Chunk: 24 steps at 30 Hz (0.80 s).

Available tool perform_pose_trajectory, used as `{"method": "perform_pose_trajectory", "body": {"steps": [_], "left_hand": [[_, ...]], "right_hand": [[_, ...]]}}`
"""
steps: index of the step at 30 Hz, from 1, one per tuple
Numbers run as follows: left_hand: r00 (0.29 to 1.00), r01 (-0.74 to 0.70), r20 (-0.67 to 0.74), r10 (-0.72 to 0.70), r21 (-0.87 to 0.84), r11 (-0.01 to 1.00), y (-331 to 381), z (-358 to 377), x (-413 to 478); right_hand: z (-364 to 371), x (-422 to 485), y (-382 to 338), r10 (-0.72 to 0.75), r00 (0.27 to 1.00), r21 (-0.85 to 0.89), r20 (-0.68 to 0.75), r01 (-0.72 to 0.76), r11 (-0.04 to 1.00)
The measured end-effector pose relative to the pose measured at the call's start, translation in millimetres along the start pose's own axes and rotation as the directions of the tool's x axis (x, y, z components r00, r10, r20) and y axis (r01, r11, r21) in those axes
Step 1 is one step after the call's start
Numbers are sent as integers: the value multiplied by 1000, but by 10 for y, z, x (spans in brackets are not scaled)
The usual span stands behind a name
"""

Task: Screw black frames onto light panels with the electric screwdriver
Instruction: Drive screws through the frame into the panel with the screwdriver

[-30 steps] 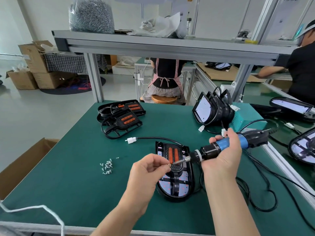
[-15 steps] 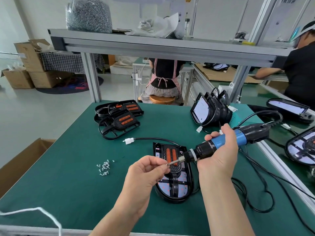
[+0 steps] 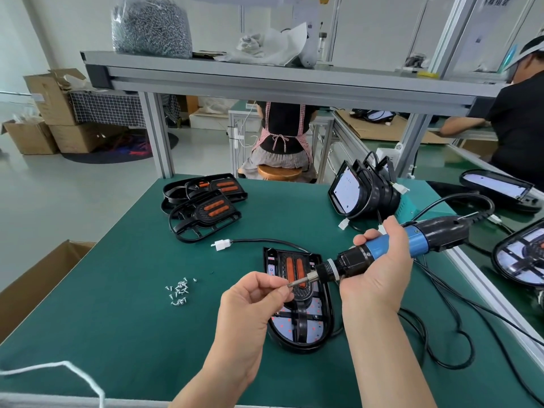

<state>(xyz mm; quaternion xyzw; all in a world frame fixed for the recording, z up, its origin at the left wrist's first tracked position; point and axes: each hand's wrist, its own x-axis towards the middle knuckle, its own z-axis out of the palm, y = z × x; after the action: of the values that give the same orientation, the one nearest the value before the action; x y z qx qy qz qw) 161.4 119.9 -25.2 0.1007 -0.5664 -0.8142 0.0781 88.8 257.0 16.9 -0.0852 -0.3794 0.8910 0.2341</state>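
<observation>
A light panel point(image 3: 297, 322) with a black frame and two orange bars lies flat on the green table in front of me. My right hand point(image 3: 379, 269) grips the blue-and-black electric screwdriver point(image 3: 391, 248), held level above the panel with its bit pointing left. My left hand point(image 3: 253, 304) pinches a small screw against the bit's tip. A small heap of loose screws point(image 3: 179, 293) lies on the mat to the left. Spare black frames point(image 3: 206, 204) are stacked at the far left of the table.
Finished panels point(image 3: 362, 189) lean at the back right beside a teal box. The screwdriver's black cable point(image 3: 453, 343) loops over the table's right side. A white connector point(image 3: 221, 245) and lead lie behind the panel. An open carton point(image 3: 32, 287) stands left of the table. Two people work at neighbouring benches.
Both hands have stayed together above the panel, and the left hand's fingertips have closed in on the bit's tip. The view has shifted slightly.
</observation>
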Motion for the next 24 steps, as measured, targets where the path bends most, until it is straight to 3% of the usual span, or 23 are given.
{"method": "perform_pose_trajectory", "body": {"steps": [5,9,11,13,16,19,24], "left_hand": [[966,247,118,-230,-161,956,50,-22,34],[909,396,203,-365,-141,908,93,-45,28],[959,264,118,-258,-35,964,56,-14,-5],[1000,25,15,-27,131,991,5,23,-43],[978,-196,-32,208,228,954,-57,43,-53],[951,-287,-30,309,287,914,-119,12,-40],[931,-349,8,365,316,882,-168,-11,-13]], "right_hand": [[-35,59,-98,76,995,105,59,-81,991],[-3,81,-159,44,975,144,216,-76,987],[25,63,-161,18,979,126,205,-45,991],[70,34,-152,0,996,89,93,-9,996],[102,26,-104,39,992,59,-117,-33,998],[47,48,-68,122,969,61,-213,-112,992],[20,67,-11,190,956,74,-223,-178,981]]}}
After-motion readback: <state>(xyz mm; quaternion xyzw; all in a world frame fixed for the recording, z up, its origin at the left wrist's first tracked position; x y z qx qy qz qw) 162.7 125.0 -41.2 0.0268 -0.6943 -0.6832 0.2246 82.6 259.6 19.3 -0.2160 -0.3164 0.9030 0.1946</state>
